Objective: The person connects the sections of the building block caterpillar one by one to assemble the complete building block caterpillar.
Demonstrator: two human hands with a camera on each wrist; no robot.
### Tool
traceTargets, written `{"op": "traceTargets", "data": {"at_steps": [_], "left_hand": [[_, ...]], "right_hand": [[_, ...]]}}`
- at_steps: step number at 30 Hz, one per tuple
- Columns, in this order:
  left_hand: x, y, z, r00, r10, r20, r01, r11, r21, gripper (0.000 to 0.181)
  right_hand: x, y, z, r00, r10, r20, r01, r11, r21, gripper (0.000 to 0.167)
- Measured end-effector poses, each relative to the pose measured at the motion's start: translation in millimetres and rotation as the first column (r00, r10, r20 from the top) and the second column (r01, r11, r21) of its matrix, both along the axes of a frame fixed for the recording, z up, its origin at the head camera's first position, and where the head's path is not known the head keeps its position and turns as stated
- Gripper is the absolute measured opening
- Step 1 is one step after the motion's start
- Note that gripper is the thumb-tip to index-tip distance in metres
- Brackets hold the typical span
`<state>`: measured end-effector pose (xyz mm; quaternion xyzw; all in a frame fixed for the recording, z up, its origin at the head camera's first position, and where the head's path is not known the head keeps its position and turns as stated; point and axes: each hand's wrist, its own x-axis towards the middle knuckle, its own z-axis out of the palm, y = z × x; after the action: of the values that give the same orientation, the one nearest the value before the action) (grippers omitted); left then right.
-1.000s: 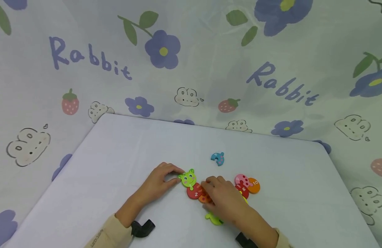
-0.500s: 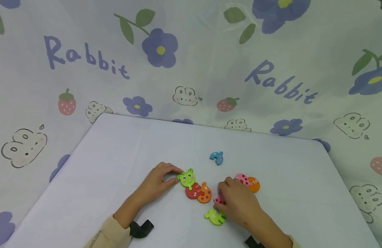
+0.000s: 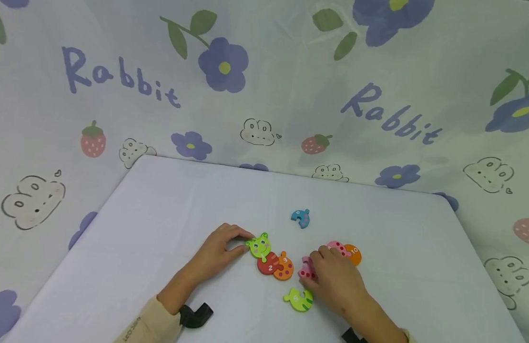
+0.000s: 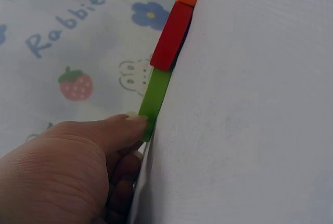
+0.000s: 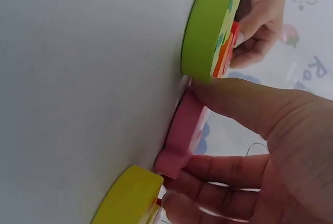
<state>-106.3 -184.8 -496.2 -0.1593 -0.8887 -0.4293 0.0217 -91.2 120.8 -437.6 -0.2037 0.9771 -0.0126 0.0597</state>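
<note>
My left hand (image 3: 215,250) pinches the edge of a green caterpillar-head puzzle piece (image 3: 259,247); its thumb lies against the piece's side in the left wrist view. Joined to the head are a red piece numbered 2 (image 3: 268,264) and an orange spotted piece numbered 3 (image 3: 283,267). To the right of this chain, my right hand (image 3: 335,276) holds a pink spotted puzzle piece (image 3: 306,269) between thumb and fingers, apart from the orange one. Part of the pink piece is hidden by the fingers. A green striped piece numbered 5 (image 3: 300,300) lies just nearer than it.
Farther back on the white table lies a blue puzzle piece (image 3: 303,219). Beyond the right hand are another pink piece (image 3: 336,247) and an orange piece numbered 10 (image 3: 354,255). A yellow piece (image 5: 127,198) shows beside the right fingers in the right wrist view.
My right hand has left the orange piece numbered 3, moved right and taken the pink piece, which has since shifted slightly away and turned. The left hand stays on the green head.
</note>
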Motion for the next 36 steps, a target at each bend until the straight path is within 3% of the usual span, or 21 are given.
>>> {"op": "traceTargets", "data": {"at_steps": [6,12,16,22,28,36], "left_hand": [[-0.3,0.2,0.5,1.000,0.000,0.007,0.000,1.000,0.003,0.032],[0.8,-2.5,-1.6,1.000,-0.009,-0.016,0.009,1.000,-0.007,0.032],[1.0,-3.0,-2.3,1.000,-0.009,-0.015,0.009,1.000,-0.011,0.031],[-0.8,0.0,-2.3,1.000,-0.020,-0.007,0.020,1.000,-0.007,0.031],[-0.7,2.3,-0.1,1.000,-0.019,0.000,0.019,1.000,-0.021,0.031],[0.6,0.8,2.5,1.000,-0.020,-0.013,0.019,1.000,-0.015,0.029]], "right_hand": [[-6.7,-0.7,6.1,1.000,0.031,0.000,-0.030,0.993,-0.112,0.061],[-20.5,-4.1,12.3,0.987,0.161,-0.027,-0.163,0.970,-0.179,0.059],[-33.9,-9.3,11.6,0.961,0.276,0.007,-0.272,0.951,-0.143,0.053],[-50.4,-16.2,9.9,0.906,0.419,0.053,-0.411,0.904,-0.118,0.047],[-56.0,-14.4,15.6,0.886,0.444,0.131,-0.432,0.895,-0.112,0.045],[-60.5,-19.2,18.6,0.866,0.487,0.109,-0.478,0.873,-0.102,0.047]]}}
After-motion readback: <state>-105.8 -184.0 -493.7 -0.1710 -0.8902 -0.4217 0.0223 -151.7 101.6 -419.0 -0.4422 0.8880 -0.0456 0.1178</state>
